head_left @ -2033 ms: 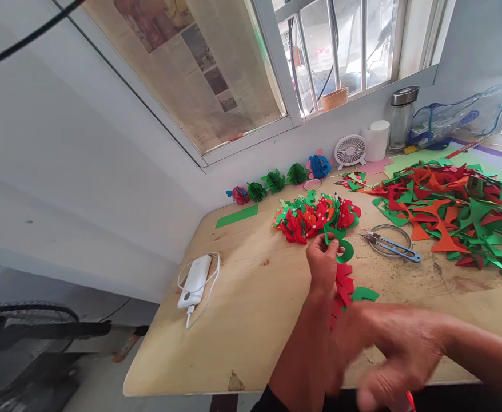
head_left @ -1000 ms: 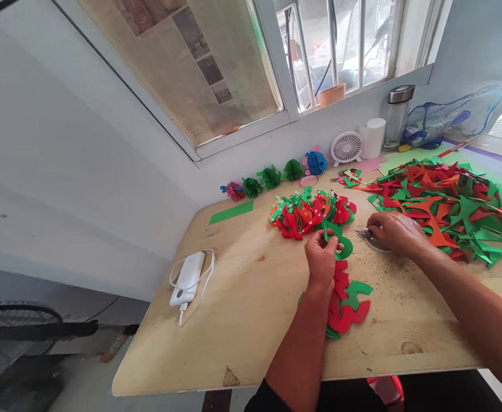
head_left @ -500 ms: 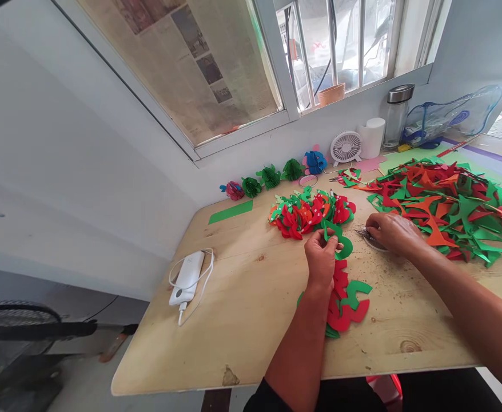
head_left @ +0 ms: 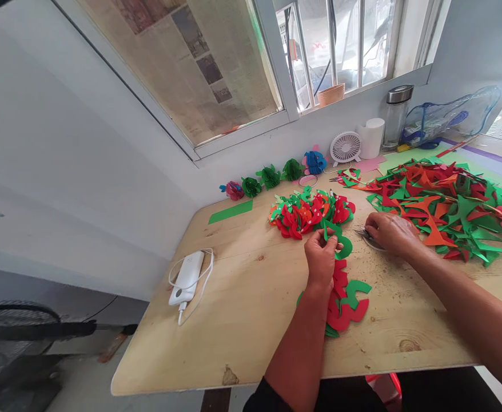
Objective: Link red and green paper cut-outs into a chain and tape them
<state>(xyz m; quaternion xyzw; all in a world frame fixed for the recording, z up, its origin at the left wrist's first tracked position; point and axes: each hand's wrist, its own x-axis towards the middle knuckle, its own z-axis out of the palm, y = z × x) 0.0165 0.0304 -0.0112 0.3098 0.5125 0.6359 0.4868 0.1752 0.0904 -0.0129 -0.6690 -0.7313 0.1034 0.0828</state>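
My left hand [head_left: 321, 257] pinches a curved green paper cutout [head_left: 344, 247] between thumb and fingers, above the wooden table. To its right, my right hand [head_left: 391, 233] is closed low over a small round dish [head_left: 371, 242]. A thin pointed metal tool [head_left: 362, 233] sticks out from its fingertips; its exact kind is hard to make out. Below the left hand, partly covered by the forearm, lie loose red paper cutouts [head_left: 339, 317] and green paper cutouts [head_left: 356, 292]. Just beyond it is a heap of red, orange and green cutouts [head_left: 296, 220] with small pale squares on them.
A large pile of paper scraps [head_left: 443, 200] covers the right side. Along the wall stand several folded paper figures [head_left: 270, 177], a small white fan [head_left: 346, 147], a white roll [head_left: 371, 138] and a glass bottle [head_left: 395, 120]. A white power bank [head_left: 187, 277] with its cable lies left.
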